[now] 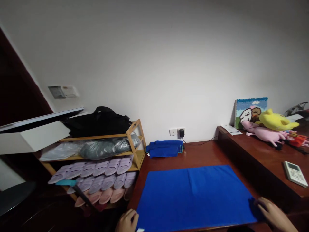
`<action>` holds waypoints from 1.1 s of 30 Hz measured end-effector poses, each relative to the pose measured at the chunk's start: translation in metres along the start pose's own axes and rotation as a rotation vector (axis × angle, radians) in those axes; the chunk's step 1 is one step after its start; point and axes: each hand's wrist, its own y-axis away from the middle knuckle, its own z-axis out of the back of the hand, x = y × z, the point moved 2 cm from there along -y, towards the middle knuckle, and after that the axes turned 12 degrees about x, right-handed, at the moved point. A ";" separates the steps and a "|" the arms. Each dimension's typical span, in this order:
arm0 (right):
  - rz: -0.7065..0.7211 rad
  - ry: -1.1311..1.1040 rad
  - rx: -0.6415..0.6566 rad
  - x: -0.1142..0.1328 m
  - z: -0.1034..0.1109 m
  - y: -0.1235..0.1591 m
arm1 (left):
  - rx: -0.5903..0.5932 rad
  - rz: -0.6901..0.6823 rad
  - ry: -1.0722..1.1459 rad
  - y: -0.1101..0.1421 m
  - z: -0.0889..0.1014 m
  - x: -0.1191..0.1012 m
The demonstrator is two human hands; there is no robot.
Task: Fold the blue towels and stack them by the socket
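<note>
Cloth (193, 196) on tbl (205, 153), shoe rack (133, 152) to L, remote (295, 174) R

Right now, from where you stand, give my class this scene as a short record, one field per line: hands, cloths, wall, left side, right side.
Hands: left hand at the near left corner of the spread cloth; right hand at its near right corner; grip unclear
Spread cloth: blue, lightly creased, on a brown table
Folded cloths: blue, near the wall
Wall: black plug in a socket
Left side: wooden rack with purple slippers, pink slippers, black bag
Right side: yellow plush, pink plush, white remote
</note>
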 end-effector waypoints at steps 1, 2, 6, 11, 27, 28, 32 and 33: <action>-0.020 0.003 -0.016 0.002 0.001 -0.009 | 0.019 0.017 0.026 -0.011 0.000 0.002; -0.033 0.013 -0.029 0.005 0.002 -0.021 | 0.042 0.030 0.049 -0.025 0.000 0.002; -0.026 0.079 -0.067 0.025 -0.005 -0.084 | 0.154 0.036 0.063 -0.095 -0.012 -0.020; -0.048 0.203 -0.041 0.034 -0.039 -0.152 | 0.323 0.079 -0.129 -0.150 -0.053 -0.032; -0.187 0.334 0.121 0.036 -0.076 -0.171 | 0.317 0.137 -0.278 -0.133 -0.070 0.003; -0.214 0.321 0.128 0.035 -0.078 -0.171 | 0.309 0.132 -0.279 -0.134 -0.067 0.002; -0.311 0.316 0.095 0.039 -0.076 -0.169 | 0.244 0.111 -0.254 -0.139 -0.066 0.004; -0.334 0.318 0.093 0.041 -0.075 -0.168 | 0.229 0.104 -0.242 -0.140 -0.067 0.005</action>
